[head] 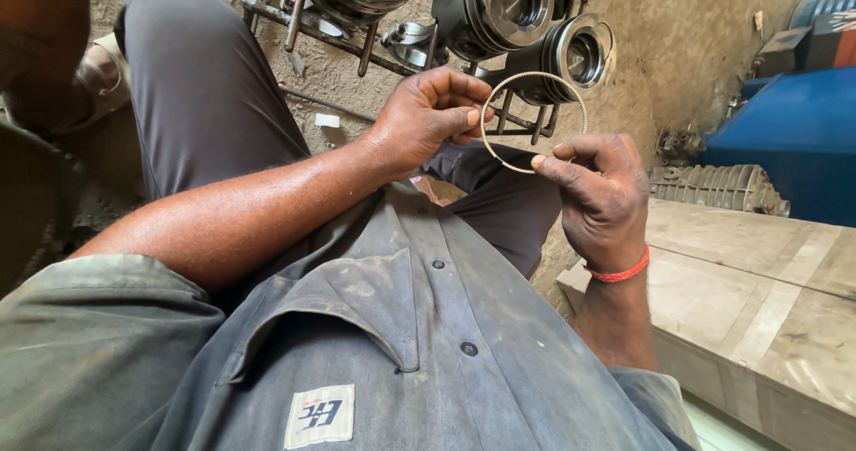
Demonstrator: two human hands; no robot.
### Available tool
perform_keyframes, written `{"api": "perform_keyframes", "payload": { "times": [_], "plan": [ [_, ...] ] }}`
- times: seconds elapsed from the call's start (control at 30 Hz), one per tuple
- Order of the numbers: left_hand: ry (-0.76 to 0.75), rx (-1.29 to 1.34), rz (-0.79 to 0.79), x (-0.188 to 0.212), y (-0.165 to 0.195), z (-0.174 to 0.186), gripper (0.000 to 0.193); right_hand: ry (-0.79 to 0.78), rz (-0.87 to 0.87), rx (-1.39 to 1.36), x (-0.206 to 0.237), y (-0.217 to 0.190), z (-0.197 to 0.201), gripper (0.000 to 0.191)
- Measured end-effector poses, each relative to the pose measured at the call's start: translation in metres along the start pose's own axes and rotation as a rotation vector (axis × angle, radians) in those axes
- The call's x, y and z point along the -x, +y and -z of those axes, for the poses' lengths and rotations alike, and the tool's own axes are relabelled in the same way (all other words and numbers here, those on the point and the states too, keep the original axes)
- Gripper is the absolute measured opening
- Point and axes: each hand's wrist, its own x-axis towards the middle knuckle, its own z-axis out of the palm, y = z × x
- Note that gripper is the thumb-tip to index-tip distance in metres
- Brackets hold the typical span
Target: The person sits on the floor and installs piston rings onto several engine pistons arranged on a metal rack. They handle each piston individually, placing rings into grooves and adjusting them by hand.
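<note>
Pistons [499, 9] crowd ahead (on a metal rack [357, 54]); wooden bench [758, 299] blocks rt; open air btwn.

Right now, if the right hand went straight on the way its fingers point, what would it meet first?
Probably the left hand: the right hand points left across the ring both hold. Depth is unclear; it might pass just under it.

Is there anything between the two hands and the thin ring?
Nothing visible. The left hand and right hand both pinch the ring directly with bare fingertips. The pistons lie behind it.
</note>
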Motion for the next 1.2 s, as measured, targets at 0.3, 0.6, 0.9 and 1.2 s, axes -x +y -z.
{"api": "perform_keyframes", "payload": {
  "times": [0.3, 0.6, 0.9, 1.2],
  "plan": [
    [0.052, -0.111, 0.030, -0.001, -0.003, -0.003, 0.025, -0.003, 0.012, 0.005, 0.001, -0.002, -0.003, 0.039],
    [0.038, -0.145, 0.025, -0.001, -0.004, -0.002, 0.026, -0.001, 0.033, 0.019, -0.001, -0.003, -0.003, 0.036],
    [0.090, 0.014, 0.062, 0.002, 0.006, -0.005, 0.031, -0.094, 0.053, -0.005, -0.009, 0.004, -0.005, 0.035],
    [0.292, -0.182, -0.031, 0.002, 0.006, -0.012, 0.026, 0.026, -0.215, -0.135, -0.018, -0.019, -0.039, 0.014]
  ]
}}
